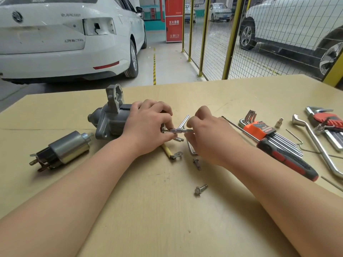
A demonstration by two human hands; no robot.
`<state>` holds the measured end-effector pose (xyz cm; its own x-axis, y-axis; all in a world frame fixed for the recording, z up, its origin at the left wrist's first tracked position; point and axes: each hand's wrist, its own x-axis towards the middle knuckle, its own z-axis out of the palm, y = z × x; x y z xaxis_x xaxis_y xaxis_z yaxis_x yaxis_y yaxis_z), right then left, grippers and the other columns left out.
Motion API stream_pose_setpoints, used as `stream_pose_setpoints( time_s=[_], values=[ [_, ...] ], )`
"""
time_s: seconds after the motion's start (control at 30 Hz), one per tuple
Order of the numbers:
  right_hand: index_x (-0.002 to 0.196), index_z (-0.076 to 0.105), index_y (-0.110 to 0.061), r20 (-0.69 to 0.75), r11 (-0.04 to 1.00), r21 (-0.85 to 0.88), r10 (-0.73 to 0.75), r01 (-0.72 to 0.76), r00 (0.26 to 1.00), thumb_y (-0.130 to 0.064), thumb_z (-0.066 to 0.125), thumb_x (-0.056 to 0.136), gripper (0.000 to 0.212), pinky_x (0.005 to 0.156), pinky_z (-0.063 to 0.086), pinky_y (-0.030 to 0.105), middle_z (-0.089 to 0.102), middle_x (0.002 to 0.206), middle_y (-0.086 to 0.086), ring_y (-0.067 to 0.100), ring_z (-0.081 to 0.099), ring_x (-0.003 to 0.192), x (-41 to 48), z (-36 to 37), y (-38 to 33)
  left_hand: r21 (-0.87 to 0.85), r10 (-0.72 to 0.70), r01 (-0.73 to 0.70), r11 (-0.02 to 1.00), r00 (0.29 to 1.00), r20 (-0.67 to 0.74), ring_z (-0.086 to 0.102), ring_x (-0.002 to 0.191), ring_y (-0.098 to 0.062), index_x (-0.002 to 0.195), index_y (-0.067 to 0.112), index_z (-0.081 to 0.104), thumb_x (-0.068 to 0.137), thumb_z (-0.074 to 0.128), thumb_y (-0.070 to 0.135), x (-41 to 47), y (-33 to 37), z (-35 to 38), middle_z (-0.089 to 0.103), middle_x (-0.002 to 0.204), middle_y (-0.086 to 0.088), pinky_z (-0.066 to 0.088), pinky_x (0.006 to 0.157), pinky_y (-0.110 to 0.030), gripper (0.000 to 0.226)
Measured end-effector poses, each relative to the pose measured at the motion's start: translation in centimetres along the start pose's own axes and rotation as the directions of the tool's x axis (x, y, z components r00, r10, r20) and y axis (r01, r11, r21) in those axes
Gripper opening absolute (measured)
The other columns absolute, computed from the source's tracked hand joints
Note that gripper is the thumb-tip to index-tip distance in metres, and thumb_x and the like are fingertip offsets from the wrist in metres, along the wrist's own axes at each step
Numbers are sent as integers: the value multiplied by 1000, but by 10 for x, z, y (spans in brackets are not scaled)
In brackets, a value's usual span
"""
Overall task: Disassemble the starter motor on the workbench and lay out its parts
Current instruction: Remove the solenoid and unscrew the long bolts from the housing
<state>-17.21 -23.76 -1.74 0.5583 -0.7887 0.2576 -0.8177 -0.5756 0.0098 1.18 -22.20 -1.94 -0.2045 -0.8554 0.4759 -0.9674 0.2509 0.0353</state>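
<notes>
Head view: fingers [165,121] of left hand [146,127] and right hand [208,135] pinched the driver [176,130] at the starter motor [111,119]; a slip could scatter loose bolts [200,189] off the table [167,229].

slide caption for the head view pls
Left hand and right hand hold a small metal driver beside the starter motor, solenoid and two bolts laid out on the workbench.

The worktop [148,219] is pale wood board, matt and lightly scuffed. The starter motor [109,119] housing is dull grey cast metal, faintly rough; the solenoid [68,147] has a smooth brushed-steel can and a black plastic end. The hex keys [285,141] are bright chromed metal in a glossy orange plastic holder [259,129], the screwdriver handle [291,160] has a dimpled matt grip, and the knurled bar [176,130] is shiny metal
</notes>
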Motion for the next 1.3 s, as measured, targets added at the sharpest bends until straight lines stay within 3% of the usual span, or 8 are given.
stream_pose_setpoints(
  time_s=[0.13, 0.23, 0.5, 0.63, 0.73, 0.93, 1.13, 1.3],
  values=[
    [97, 58, -15, -1, 999, -44, -25, 25, 1000, -22, 52, 92, 11, 65, 26, 30, 42, 109, 4, 22, 35, 72, 1, 1, 0, -6, 1, 0, 1000, 999, 39, 36, 118, -11, 84, 40, 59, 71, 66, 56, 2, 1, -1, 50, 116, 22, 15, 96, -32, 22],
    [95, 51, -17, -21, 997, -61, 39, -41, 999, -20, 53, 90, 7, 48, 23, 31, 43, 104, 1, 21, 37, 53, 0, -1, -3, -10, 43, -43, 999, 991, 126, 32, 122, -11, 102, 46, 64, 75, 56, 64, 4, -5, -5, 46, 122, 23, 14, 101, -36, 32],
    [98, 58, -16, 18, 999, -7, -40, 40, 999, -22, 45, 94, 16, 73, 24, 30, 41, 112, 4, 21, 38, 68, 1, 1, 2, -33, -10, 11, 999, 999, 34, 37, 116, -11, 75, 40, 53, 71, 69, 53, 3, 0, -1, 52, 112, 24, 14, 93, -29, 22],
    [101, 55, -15, -20, 998, -69, -15, 14, 1000, -19, 51, 91, 12, 58, 24, 28, 43, 110, 2, 20, 35, 61, 2, 1, 0, -22, 37, -35, 999, 994, 107, 33, 120, -10, 95, 46, 63, 73, 58, 63, 4, -5, -3, 48, 119, 24, 14, 98, -34, 28],
    [103, 49, -16, -12, 996, -55, 65, -66, 998, -23, 50, 92, 13, 46, 25, 31, 41, 109, 1, 22, 39, 50, 1, 0, -1, -21, 23, -22, 1000, 997, 70, 35, 117, -11, 82, 44, 66, 75, 63, 57, 4, -3, -2, 50, 114, 24, 15, 95, -33, 15],
    [99, 57, -11, -6, 1000, 15, -20, 20, 1000, -21, 46, 94, 16, 64, 28, 31, 42, 115, 6, 17, 33, 56, 0, 0, 3, -4, -26, 26, 1000, 999, 19, 38, 115, -12, 72, 41, 54, 70, 71, 50, 2, 3, 0, 53, 110, 23, 14, 89, -28, 20],
    [100, 49, -17, -48, 995, -98, 24, -28, 999, -17, 52, 90, 11, 47, 22, 30, 44, 104, 2, 21, 36, 55, 0, -1, 0, -2, 31, -31, 1000, 993, 116, 32, 121, -11, 101, 48, 64, 75, 53, 68, 5, -4, -3, 47, 123, 23, 12, 98, -34, 35],
    [110, 49, -16, -54, 999, -23, 31, -32, 998, -31, 49, 93, 23, 59, 33, 32, 44, 111, 5, 25, 42, 65, 0, 0, 3, -28, -3, 4, 1000, 999, 50, 36, 115, -10, 79, 44, 67, 74, 64, 58, 3, 0, -2, 47, 108, 27, 13, 92, -29, 14]
  ],
)
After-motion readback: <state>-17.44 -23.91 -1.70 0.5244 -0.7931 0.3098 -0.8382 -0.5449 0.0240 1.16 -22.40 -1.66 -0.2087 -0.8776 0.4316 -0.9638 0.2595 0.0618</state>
